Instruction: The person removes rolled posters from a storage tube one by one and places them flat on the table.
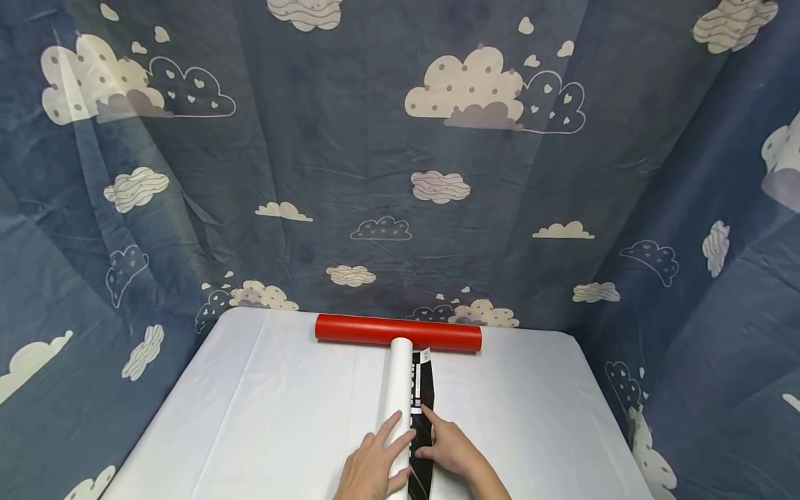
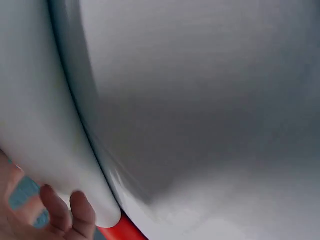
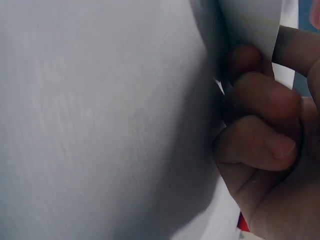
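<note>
A white roll (image 1: 400, 389), seemingly paper, lies lengthwise on the table, its far end against a red roll (image 1: 400, 332). Along its right side a loose black flap (image 1: 423, 389) with white print shows. My left hand (image 1: 373, 464) rests on the white roll with fingers spread across its top; two of its fingertips show by the roll in the left wrist view. My right hand (image 1: 455, 448) pinches the flap's right edge. In the right wrist view its fingers (image 3: 260, 142) curl under, with the white back of the flap (image 3: 255, 25) between finger and thumb.
A white cloth covers the table (image 1: 281, 417). Dark blue curtains (image 1: 350, 153) with a cloud pattern hang behind it and at both sides. The red roll lies crosswise near the table's far edge.
</note>
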Action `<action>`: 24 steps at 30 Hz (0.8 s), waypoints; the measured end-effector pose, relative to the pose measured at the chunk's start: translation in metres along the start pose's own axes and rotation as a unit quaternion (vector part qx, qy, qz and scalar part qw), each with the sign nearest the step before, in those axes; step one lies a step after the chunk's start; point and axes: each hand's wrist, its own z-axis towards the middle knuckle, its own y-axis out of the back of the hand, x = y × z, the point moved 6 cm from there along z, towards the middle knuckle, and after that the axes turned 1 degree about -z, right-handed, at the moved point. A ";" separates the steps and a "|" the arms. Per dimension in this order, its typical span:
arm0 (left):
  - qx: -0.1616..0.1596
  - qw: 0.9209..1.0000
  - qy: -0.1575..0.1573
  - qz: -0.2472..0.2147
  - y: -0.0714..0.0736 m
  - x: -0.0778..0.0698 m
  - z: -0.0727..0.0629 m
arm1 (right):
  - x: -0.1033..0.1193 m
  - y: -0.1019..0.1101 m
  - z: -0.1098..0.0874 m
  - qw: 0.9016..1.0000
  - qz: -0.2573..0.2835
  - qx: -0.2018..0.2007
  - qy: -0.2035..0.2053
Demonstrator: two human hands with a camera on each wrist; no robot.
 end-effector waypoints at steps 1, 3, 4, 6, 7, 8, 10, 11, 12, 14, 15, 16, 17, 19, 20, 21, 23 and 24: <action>-0.002 1.000 -0.016 -0.004 0.000 0.000 -0.001 | -0.001 -0.001 0.000 1.000 -0.008 0.002 0.005; -0.001 0.999 -0.042 -0.008 0.000 0.000 -0.001 | -0.003 -0.004 0.002 0.999 -0.036 0.002 0.014; 0.002 0.999 -0.054 -0.007 0.000 -0.001 -0.001 | -0.006 -0.006 0.004 0.999 -0.048 -0.001 0.017; 0.000 0.997 -0.076 0.012 0.000 -0.001 -0.002 | 0.000 -0.004 0.003 0.998 -0.055 -0.001 0.018; -0.003 0.996 -0.085 0.024 0.001 -0.001 -0.002 | -0.002 -0.006 0.005 0.998 -0.063 -0.002 0.020; -0.002 0.995 -0.092 0.034 0.002 -0.001 -0.001 | -0.001 -0.005 0.006 0.998 -0.064 0.001 0.014; -0.001 0.993 -0.103 0.050 0.004 -0.001 -0.001 | -0.002 -0.005 0.007 0.998 -0.059 0.005 0.003; -0.003 0.993 -0.107 0.056 0.005 -0.001 -0.001 | -0.002 -0.005 0.007 0.998 -0.059 0.009 -0.004; 0.006 0.993 -0.106 0.055 0.006 0.000 0.000 | -0.006 -0.007 0.010 0.998 -0.064 0.011 -0.009; 0.024 0.994 -0.098 0.045 0.007 0.001 0.002 | -0.012 -0.010 0.013 0.998 -0.067 0.010 -0.013; 0.031 0.994 -0.093 0.038 0.007 0.002 0.003 | -0.016 -0.013 0.015 0.997 -0.073 0.009 -0.013; 0.039 0.995 -0.086 0.031 0.006 0.003 0.004 | -0.018 -0.014 0.016 0.997 -0.080 0.008 -0.013; 0.048 0.996 -0.077 0.023 0.006 0.005 0.005 | -0.017 -0.013 0.016 0.997 -0.080 0.009 -0.016; 0.063 0.996 -0.056 0.004 0.004 0.007 0.007 | -0.011 -0.009 0.013 0.997 -0.071 0.015 -0.021; 0.064 0.997 -0.048 -0.002 0.004 0.009 0.007 | -0.007 -0.007 0.011 0.997 -0.065 0.021 -0.026; 0.063 0.997 -0.042 -0.007 0.004 0.010 0.007 | -0.003 -0.004 0.009 0.997 -0.062 0.026 -0.031; 0.057 0.998 -0.033 -0.006 0.003 0.011 0.008 | 0.006 0.002 0.005 0.997 -0.064 0.038 -0.036; 0.051 0.998 -0.032 -0.002 0.004 0.011 0.008 | 0.007 0.003 0.004 0.996 -0.064 0.040 -0.038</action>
